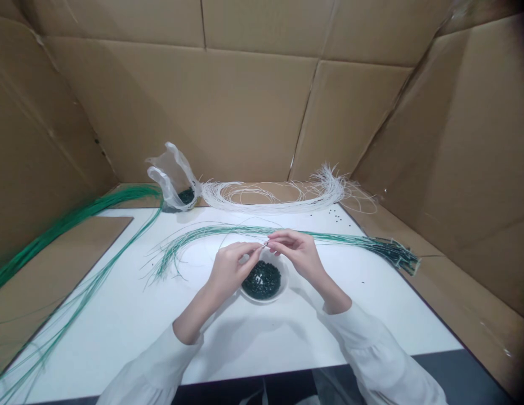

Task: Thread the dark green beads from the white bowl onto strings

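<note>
Both hands meet over the middle of the table [169,329], above the far side of a white bowl [283,293]. The left hand [232,269] has thumb and forefinger closed in a pinch on a thin piece [265,245], and the right hand [299,254] pinches it from the other side, the fingertips nearly touching; the piece is too small to make out clearly. Under them the bowl, heaped with dark beads [259,283], stands midway between the table's left and right edges. Beyond the hands a green bundle [329,236] lies across the table, its loose ends spread towards the left edge and its dark, beaded-looking end reaching past the right edge. At the far edge lies a curved white bundle [265,207], and near the far left corner, just beside it, stands a clear bag [174,171] with dark contents. Green strands [112,267] run from beside the bag over the left edge towards the near left corner, with a thicker green hank [71,218] farther left. Small dark bits [336,215] lie scattered by the far right corner.
</note>
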The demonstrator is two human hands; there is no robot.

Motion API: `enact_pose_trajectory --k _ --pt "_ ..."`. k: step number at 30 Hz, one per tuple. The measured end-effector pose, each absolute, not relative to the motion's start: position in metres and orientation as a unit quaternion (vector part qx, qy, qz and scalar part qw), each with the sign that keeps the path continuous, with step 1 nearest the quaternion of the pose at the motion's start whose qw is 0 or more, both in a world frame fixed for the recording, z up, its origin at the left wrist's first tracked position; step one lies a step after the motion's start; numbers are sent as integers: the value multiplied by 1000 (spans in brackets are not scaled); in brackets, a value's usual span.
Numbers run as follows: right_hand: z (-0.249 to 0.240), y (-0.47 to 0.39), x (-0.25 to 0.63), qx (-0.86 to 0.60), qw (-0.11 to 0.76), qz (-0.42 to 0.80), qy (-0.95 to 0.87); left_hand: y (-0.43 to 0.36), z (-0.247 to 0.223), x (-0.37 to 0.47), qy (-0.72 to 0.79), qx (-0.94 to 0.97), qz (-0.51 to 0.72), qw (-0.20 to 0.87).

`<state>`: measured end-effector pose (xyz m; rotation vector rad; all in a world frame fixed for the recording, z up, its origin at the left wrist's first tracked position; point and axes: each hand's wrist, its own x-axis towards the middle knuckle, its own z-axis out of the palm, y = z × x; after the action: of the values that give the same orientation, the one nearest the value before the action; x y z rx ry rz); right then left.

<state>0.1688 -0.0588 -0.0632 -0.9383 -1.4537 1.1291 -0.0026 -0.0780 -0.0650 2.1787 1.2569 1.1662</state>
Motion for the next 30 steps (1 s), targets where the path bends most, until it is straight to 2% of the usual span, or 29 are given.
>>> enact_pose_trajectory --k 18,30 --pt "-65 -59 169 -403 506 447 -618 -79 -66 -2 446 766 422 188" --pt "-64 -60 168 -399 512 453 -611 -79 -67 -2 443 784 407 155"
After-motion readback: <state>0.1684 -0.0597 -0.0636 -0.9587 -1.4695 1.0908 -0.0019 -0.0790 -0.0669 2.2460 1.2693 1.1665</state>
